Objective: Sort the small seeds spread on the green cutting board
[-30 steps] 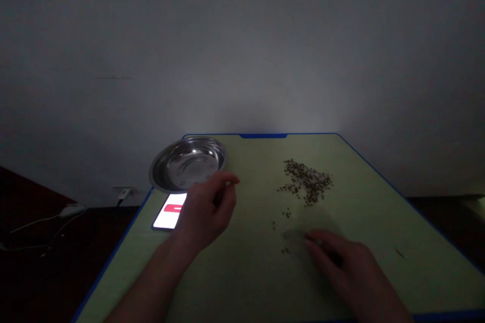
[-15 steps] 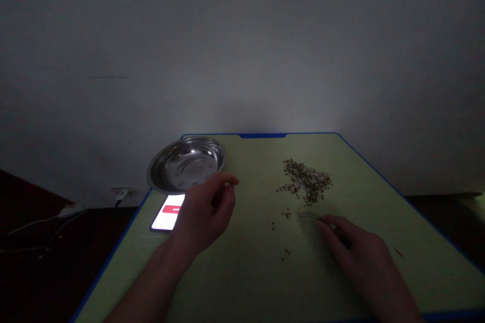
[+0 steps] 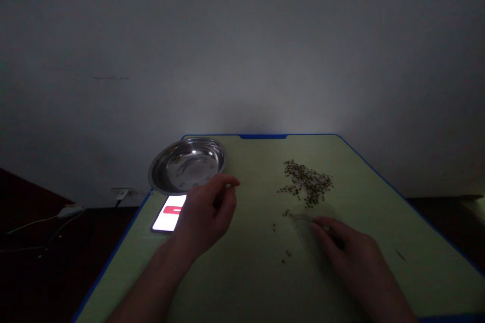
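Note:
My left hand (image 3: 207,212) hovers over the left half of the table, fingers curled and the index fingertip close to the thumb. Whatever may lie in that pinch is too small or hidden to see. Between thumb and fingers, my right hand (image 3: 348,252) pinches a clear, see-through piece with a curved edge (image 3: 302,218), faint against the table. Just beyond it lies a loose heap of small brown-green grains (image 3: 308,181), like dried beans or seeds. Several stray grains (image 3: 287,213) are scattered left of the clear piece.
A shiny metal bowl (image 3: 189,164) stands at the back left, beyond my left hand. A lit phone (image 3: 166,214) lies in front of it, partly covered by my wrist. A thin dark sliver (image 3: 400,255) is on the right. Blue edging (image 3: 379,178) borders the green table.
My right hand with the clear piece has moved away from me, towards the heap, then slightly back left. My left hand, the bowl and the heap stay in place.

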`<state>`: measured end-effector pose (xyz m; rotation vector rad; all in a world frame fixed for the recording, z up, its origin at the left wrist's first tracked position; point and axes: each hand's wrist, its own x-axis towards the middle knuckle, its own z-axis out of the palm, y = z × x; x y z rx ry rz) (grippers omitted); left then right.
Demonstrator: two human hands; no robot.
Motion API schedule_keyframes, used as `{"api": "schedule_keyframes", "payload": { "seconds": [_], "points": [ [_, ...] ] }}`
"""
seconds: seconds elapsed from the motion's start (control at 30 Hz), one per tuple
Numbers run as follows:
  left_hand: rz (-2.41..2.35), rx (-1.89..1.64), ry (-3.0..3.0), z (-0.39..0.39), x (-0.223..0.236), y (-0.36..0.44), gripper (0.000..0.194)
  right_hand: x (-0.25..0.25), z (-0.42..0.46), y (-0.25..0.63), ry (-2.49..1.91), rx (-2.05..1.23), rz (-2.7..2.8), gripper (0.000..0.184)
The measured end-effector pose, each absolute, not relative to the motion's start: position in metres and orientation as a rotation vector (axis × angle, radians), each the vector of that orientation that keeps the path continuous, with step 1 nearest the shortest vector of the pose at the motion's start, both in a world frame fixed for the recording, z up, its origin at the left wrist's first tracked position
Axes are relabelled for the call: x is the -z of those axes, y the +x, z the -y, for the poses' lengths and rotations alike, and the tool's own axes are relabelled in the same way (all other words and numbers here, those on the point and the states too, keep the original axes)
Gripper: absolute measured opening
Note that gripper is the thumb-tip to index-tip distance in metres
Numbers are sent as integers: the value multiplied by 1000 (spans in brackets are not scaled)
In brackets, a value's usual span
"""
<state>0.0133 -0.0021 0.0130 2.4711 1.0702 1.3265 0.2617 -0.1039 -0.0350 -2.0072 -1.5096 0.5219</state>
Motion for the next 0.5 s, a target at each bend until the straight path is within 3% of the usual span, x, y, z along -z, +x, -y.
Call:
{"api": "schedule_keyframes", "payload": {
  "seconds": [0.5],
  "points": [
    [-1058,-1314,2462,2,-10,13,10,35,101,259,-1953,-493,1525,40]
  ]
}}
